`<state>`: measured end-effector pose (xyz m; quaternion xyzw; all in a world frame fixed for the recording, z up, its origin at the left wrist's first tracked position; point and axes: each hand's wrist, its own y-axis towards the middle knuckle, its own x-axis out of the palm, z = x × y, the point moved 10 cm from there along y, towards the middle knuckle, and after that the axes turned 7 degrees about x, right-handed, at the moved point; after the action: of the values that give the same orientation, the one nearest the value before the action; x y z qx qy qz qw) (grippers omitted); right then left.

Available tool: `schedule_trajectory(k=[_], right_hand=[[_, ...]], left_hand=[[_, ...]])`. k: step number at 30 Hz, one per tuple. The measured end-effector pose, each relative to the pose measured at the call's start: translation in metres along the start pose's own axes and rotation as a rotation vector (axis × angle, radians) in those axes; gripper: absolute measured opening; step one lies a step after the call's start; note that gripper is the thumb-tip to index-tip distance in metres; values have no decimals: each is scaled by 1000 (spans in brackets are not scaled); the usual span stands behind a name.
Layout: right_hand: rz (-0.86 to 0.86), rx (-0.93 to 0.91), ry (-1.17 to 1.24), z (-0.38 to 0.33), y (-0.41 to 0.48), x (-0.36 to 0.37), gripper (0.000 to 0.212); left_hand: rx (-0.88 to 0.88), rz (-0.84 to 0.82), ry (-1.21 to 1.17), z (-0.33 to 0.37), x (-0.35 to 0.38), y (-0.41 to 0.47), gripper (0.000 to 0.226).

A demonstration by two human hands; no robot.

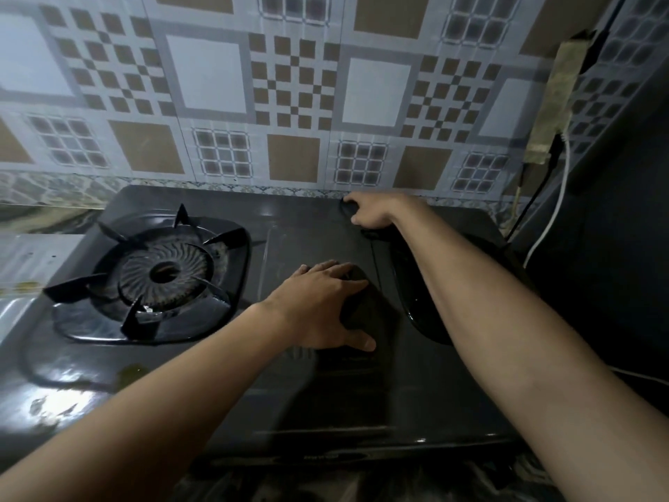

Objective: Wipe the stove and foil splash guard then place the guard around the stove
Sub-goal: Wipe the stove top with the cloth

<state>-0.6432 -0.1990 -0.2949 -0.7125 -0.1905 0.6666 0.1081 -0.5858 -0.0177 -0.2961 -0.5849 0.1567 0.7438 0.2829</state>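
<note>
Both forearms reach in over the front of the dark stove, and the left hand is pressed flat, fingers spread, on a dark cloth in the middle of the top. Right hand is curled around the back edge of the right burner's pan support, tilting it up. Left burner sits uncovered near the patterned wall covering.

At twelve o'clock I see a wall tiled in grey, white and brown checks. At two o'clock a white cable hangs beside a dark panel. The light looks dim.
</note>
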Motion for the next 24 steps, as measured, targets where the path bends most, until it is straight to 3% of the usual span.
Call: schedule_trajectory(k=[4, 10, 19, 24], right_hand=[[40, 10, -73, -2, -5, 9, 54], [179, -1, 119, -21, -19, 15, 55], [253, -31, 194, -73, -67, 20, 60], [284, -30, 197, -104, -110, 19, 52]], left_hand=[[2, 102, -81, -10, -19, -21, 86], [-48, 234, -62, -37, -52, -59, 52], [-131, 462, 55, -109, -93, -134, 45], [-249, 384, 181, -159, -87, -157, 56]])
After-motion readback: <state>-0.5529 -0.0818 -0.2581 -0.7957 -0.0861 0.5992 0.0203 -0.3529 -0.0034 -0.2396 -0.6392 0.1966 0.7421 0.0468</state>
